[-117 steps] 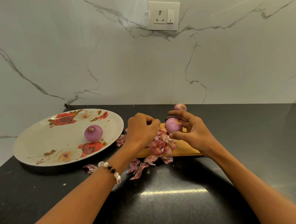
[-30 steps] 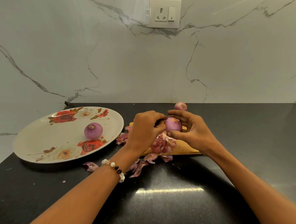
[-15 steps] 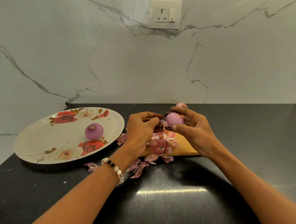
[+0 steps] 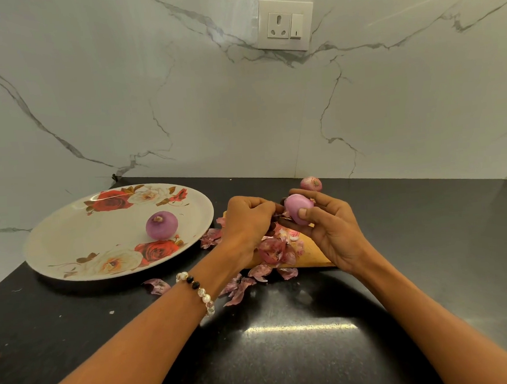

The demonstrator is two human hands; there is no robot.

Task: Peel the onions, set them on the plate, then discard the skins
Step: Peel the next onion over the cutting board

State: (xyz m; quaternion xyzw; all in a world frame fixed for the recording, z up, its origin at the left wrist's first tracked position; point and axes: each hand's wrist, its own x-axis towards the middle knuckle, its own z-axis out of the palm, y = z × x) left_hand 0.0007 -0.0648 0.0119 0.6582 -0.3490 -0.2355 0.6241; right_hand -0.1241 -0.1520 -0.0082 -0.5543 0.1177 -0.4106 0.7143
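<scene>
— Above board, right hand: curled round onion, thumb pressed on its near face, fingers wrapped behind. Held clear of the wood.

— And left hand?

— Just beside that onion, fingers bunched tight, tips closed on a dark scrap of skin at the onion's left edge. Scrap mostly hidden by the fingers; cannot tell whether attached or torn free. Bead bracelet on that wrist.

— Below the hands?

— Skins heaped on the board, pink and papery. More spilled off its near edge onto counter, one loose piece near the plate's front rim, another at the far left edge of counter.

— Plate?

— Left of board, large, oval, rose pattern. One peeled onion lying on it, toward the right side, root end up.

— Anything unpeeled?

— Small onion behind the right hand, on counter, near the wall, skin on.

— Further out?

— White marble wall with grey veins; socket with switch set high, right of centre.
</scene>
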